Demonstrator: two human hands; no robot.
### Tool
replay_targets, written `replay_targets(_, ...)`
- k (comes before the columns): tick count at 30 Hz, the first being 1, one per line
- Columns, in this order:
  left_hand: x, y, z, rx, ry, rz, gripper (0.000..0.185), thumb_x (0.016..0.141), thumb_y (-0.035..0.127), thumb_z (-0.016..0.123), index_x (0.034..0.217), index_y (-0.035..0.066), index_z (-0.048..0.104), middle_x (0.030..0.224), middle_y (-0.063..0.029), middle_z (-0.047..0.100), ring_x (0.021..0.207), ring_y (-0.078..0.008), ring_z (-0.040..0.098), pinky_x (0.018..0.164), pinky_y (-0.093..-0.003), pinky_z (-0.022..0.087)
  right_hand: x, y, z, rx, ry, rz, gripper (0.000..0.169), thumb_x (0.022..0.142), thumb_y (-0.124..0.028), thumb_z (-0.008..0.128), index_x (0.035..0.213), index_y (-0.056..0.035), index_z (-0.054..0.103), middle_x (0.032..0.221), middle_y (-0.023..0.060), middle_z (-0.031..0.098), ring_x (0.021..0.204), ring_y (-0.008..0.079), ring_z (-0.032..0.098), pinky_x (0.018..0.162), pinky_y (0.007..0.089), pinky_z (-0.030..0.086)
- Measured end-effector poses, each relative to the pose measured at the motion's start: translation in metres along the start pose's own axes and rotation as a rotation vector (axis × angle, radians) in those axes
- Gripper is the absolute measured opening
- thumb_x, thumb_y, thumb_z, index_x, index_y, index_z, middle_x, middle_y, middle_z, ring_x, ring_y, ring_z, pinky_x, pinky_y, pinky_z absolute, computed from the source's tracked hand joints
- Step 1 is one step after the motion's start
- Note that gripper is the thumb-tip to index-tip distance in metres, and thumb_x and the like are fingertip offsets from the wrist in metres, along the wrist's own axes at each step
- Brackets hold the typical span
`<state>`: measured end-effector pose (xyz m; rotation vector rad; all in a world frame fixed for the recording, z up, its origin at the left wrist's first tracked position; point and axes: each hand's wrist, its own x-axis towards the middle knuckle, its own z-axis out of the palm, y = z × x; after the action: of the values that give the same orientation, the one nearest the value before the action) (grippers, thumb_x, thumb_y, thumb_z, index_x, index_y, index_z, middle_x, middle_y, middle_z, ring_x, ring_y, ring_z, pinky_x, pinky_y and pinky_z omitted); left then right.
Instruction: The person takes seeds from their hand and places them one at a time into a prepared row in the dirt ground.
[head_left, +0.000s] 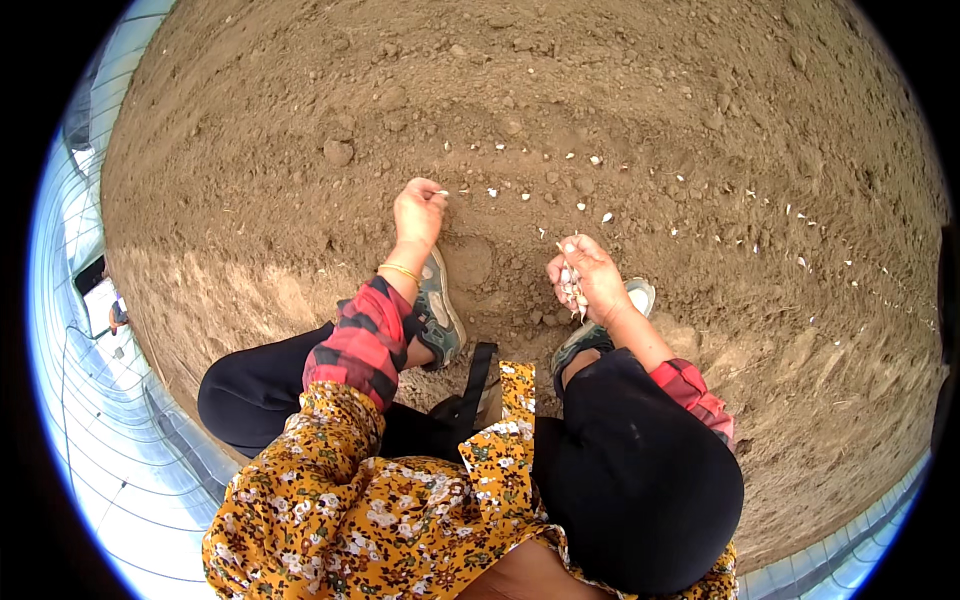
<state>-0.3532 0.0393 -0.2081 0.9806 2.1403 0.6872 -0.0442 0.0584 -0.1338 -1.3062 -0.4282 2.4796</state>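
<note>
My left hand (420, 211), with a yellow bangle (400, 271) at the wrist, pinches one pale garlic clove (442, 193) low over the brown soil (300, 195). Several garlic cloves (572, 285) are cupped in my right hand (589, 276), above the soil near my right shoe. Beyond and between my hands, more cloves stand or lie in the soil in curved rows; one white clove (607, 217) sits just past my right hand. The rows run on to the right, where the cloves look tiny.
My left shoe (441, 311) and right shoe (581, 341) stand on the soil close to the hands. A round clod (338, 153) lies beyond my left hand. Translucent sheeting with curved ribs (112, 450) borders the ground at the left.
</note>
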Motion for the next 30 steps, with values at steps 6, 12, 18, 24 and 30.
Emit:
replay_targets(6,0.012,0.009,0.013,0.535,0.089,0.151,0.009,0.072,0.013,0.066,0.078,0.007,0.063,0.078,-0.0123,0.064,0.079,-0.0319,0.061,0.074,-0.0385,0.049,-0.004,-0.002,-0.005,0.133,-0.05,-0.006,0.019,0.095,-0.025,0.045,0.101,-0.0076,0.04,0.076,0.0104,0.059,0.044,0.0125,0.049,0.033,0.0227,0.033)
replay_targets(12,0.003,0.034,0.015,0.756,0.166,0.263,0.013,0.076,0.013,0.064,0.088,0.007,0.066,0.083,-0.0136,0.064,0.081,-0.0309,0.062,0.075,-0.0367,0.049,0.003,0.004,-0.008,0.116,0.004,-0.014,0.015,0.093,-0.021,0.052,0.095,-0.0069,0.046,0.07,0.0071,0.059,0.044,0.0107,0.049,0.034,0.0214,0.033)
replay_targets(18,-0.075,0.106,0.035,-0.275,-0.593,0.052,0.015,0.082,0.012,0.066,0.095,0.005,0.062,0.086,-0.0033,0.064,0.082,-0.0123,0.059,0.075,-0.0267,0.048,0.003,-0.003,0.004,-0.088,0.067,0.0,0.016,0.092,-0.02,0.053,0.092,-0.0047,0.052,0.07,0.0052,0.059,0.045,0.0093,0.049,0.035,0.0208,0.033)
replay_targets(24,-0.058,0.099,0.026,-0.484,-0.447,-0.064,0.01,0.08,0.003,0.067,0.085,0.005,0.059,0.077,-0.0016,0.063,0.07,-0.0091,0.058,0.063,-0.0228,0.049,-0.002,-0.006,0.004,0.153,0.019,0.006,0.012,0.089,-0.012,0.053,0.092,-0.0007,0.054,0.074,0.0108,0.06,0.045,0.0119,0.05,0.032,0.0232,0.034)
replay_targets(30,0.011,0.004,-0.024,0.451,0.158,0.041,0.018,0.071,0.015,0.071,0.075,0.001,0.059,0.071,-0.014,0.063,0.067,-0.0256,0.063,0.063,-0.0354,0.05,-0.001,0.002,-0.016,0.435,-0.111,0.061,0.018,0.083,-0.004,0.051,0.1,0.0024,0.054,0.087,0.0163,0.062,0.051,0.0148,0.053,0.034,0.0234,0.036)
